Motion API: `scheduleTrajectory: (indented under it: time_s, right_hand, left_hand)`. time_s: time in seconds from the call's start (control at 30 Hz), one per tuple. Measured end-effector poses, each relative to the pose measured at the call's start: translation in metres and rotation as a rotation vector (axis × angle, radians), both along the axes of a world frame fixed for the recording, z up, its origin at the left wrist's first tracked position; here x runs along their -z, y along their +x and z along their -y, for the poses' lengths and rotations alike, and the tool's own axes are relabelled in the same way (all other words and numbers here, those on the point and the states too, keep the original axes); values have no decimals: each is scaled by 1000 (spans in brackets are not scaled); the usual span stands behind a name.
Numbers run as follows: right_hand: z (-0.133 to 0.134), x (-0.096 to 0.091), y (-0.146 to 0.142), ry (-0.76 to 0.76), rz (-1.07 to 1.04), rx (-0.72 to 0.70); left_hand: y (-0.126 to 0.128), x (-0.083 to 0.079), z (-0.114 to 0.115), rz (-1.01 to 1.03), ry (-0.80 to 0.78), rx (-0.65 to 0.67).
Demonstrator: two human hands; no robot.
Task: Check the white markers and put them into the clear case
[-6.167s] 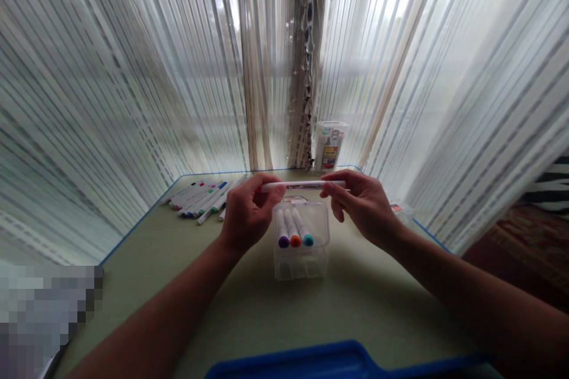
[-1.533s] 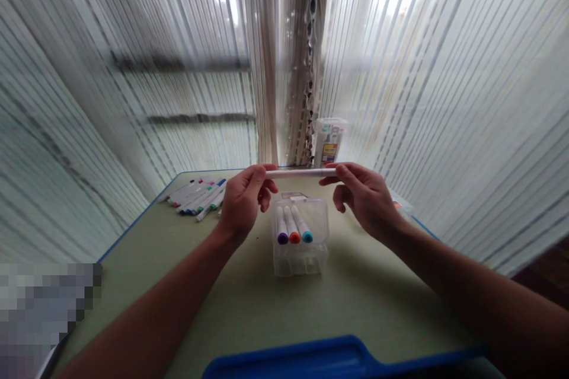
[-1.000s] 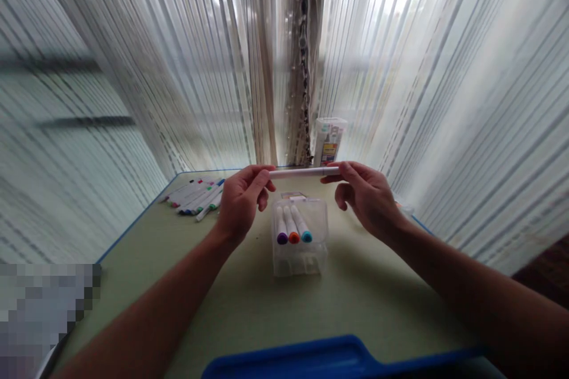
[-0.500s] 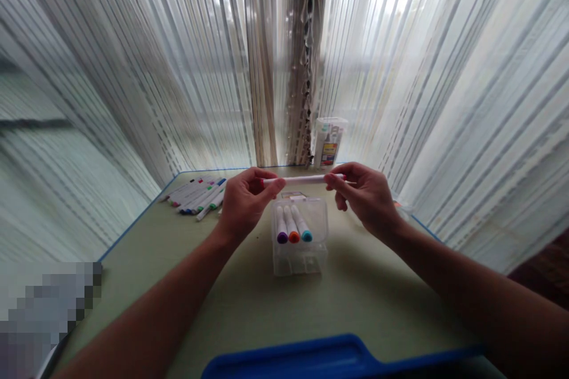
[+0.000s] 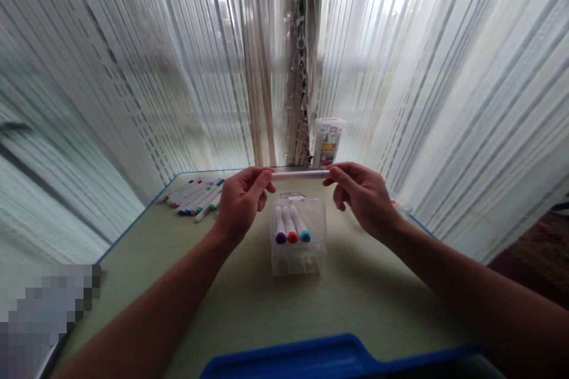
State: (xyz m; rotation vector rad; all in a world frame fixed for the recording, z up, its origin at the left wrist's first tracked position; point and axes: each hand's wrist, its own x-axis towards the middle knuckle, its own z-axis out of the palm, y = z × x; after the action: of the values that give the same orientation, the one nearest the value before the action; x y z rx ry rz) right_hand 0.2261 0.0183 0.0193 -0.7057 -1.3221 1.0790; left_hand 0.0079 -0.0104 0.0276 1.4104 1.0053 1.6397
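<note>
A white marker (image 5: 300, 175) is held level in the air between my two hands. My left hand (image 5: 243, 198) pinches its left end, and my right hand (image 5: 358, 192) pinches the right end; the fingers cover both tips. Below the marker stands a clear plastic case (image 5: 299, 263) on the table. Three white markers lie side by side in its upper part: a purple-ended marker (image 5: 280, 238), an orange-ended marker (image 5: 292, 237) and a turquoise-ended marker (image 5: 304, 236). To the left of my left hand, a pile of white markers (image 5: 195, 195) with coloured ends lies on the table.
The pale green table (image 5: 249, 308) has a blue edge. A clear box with a label (image 5: 328, 143) stands at the back by the string curtain (image 5: 213, 70). Behind my right wrist sits a partly hidden clear object (image 5: 402, 207). A blue tray-like rim (image 5: 288, 361) is nearest me.
My left thumb has drawn back and the grip on the marker's ends has shifted; its pink ends are now covered by my fingers. The view has turned slightly.
</note>
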Motion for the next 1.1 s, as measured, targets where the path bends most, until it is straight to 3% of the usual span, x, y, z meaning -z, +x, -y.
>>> scheduleTrajectory:
  time_s: [0.67,1.1]
  right_hand:
    - [0,-3,2,-30,-76,-5]
    - [1,-1,2,34,15,-7]
  left_hand:
    - [-3,-1,-1,178,-51,66]
    - [2,-1,3,-32,-34,-52]
